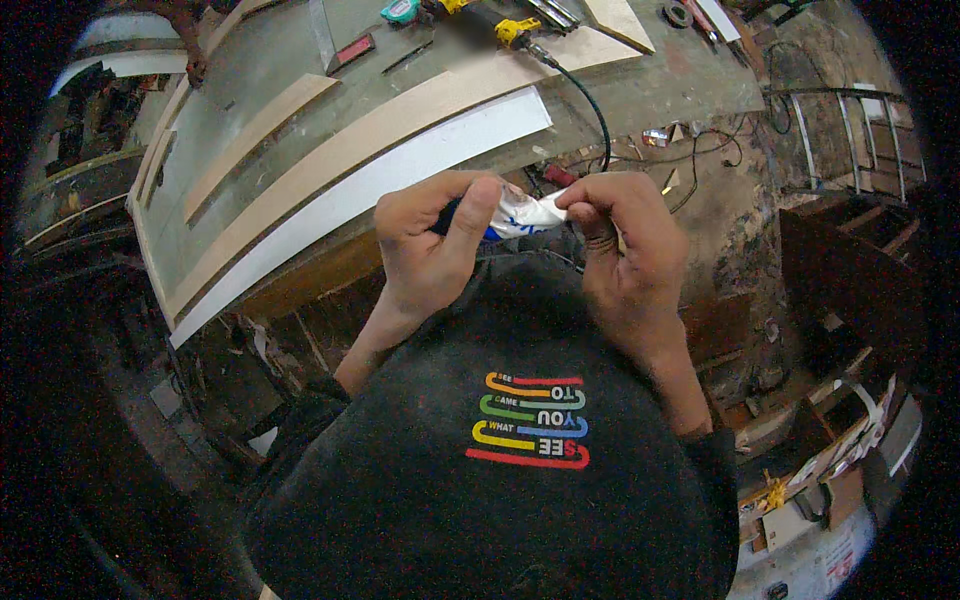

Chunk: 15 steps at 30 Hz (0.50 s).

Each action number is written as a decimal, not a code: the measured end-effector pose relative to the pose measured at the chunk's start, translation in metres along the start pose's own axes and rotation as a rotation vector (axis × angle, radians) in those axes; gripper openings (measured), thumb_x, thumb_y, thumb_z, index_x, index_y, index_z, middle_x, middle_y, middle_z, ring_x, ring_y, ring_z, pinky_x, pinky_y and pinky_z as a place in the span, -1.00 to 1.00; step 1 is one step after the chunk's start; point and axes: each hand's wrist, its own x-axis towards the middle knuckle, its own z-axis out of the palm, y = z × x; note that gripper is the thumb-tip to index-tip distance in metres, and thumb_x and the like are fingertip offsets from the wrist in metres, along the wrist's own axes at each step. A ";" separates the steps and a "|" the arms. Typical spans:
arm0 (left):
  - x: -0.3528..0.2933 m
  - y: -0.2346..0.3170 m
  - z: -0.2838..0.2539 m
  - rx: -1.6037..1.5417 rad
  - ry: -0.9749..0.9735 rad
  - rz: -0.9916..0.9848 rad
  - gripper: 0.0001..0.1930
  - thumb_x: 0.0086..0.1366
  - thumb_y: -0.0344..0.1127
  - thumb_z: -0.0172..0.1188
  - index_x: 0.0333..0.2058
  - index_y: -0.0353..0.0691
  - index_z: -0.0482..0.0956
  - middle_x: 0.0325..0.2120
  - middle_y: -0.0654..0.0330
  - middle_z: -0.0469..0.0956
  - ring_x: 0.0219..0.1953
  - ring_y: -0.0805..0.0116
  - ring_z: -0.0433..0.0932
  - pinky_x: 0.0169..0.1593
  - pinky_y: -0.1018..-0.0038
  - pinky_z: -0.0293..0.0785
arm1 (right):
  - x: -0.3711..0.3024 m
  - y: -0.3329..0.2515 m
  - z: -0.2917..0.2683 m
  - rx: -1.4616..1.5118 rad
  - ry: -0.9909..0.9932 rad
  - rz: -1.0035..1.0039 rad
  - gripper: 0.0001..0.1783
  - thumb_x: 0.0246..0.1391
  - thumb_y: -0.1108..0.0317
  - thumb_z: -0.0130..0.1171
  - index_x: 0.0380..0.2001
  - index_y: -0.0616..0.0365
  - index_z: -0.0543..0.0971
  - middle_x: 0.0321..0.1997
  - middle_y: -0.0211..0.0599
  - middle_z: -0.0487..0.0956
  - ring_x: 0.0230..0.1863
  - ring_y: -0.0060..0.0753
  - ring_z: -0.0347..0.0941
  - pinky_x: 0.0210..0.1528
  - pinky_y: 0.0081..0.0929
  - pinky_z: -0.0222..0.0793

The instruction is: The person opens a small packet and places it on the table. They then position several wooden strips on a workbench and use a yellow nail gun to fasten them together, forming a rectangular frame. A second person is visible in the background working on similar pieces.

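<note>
A small white and blue crumpled packet [528, 218], apparently of soft plastic, is stretched between my hands in front of my chest. My left hand [435, 235] is closed around its blue end, thumb on top. At the other end, the fingertips of my right hand [635, 240] pinch the twisted white corner. Whatever the packet contains is hidden. Just beyond my hands, a long white strip [400, 190] lies along the near side of the worktable [690, 85].
Wooden strips [330, 150] lie across the table. A yellow and black power tool [515, 32] with a dark cord rests at the back, near a teal tape measure [400, 11]. Another person's hand [196, 72] is at the far left. A metal ladder-like frame [848, 135] stands right.
</note>
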 end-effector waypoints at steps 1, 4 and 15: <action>0.001 0.005 -0.001 -0.024 -0.012 -0.025 -0.75 0.47 -0.32 0.20 -0.29 -0.41 0.71 -0.42 0.12 0.73 -0.37 0.50 0.65 -0.25 0.54 0.55 | 0.002 -0.001 0.000 -0.014 0.005 -0.011 -0.91 0.29 0.47 0.19 -0.17 0.20 0.61 -0.22 -0.21 0.62 -0.16 -0.24 0.58 -0.07 -0.37 0.46; 0.001 0.017 -0.002 -0.128 -0.019 -0.053 -0.75 0.48 -0.31 0.18 -0.28 -0.40 0.70 -0.39 0.12 0.73 -0.34 0.48 0.66 -0.22 0.53 0.55 | 0.009 -0.006 0.001 0.108 0.005 0.022 -0.86 0.26 0.43 0.23 -0.14 0.20 0.63 -0.22 -0.19 0.63 -0.14 -0.28 0.57 -0.06 -0.41 0.45; 0.005 0.001 -0.018 0.071 -0.018 0.142 -0.81 0.32 -0.26 0.39 -0.21 -0.25 0.69 -0.37 0.15 0.71 -0.27 0.41 0.68 -0.19 0.46 0.55 | -0.004 0.001 0.013 0.118 -0.169 -0.055 -0.83 0.13 0.25 0.34 -0.32 0.11 0.66 -0.43 -0.13 0.60 -0.38 -0.02 0.55 -0.33 -0.13 0.43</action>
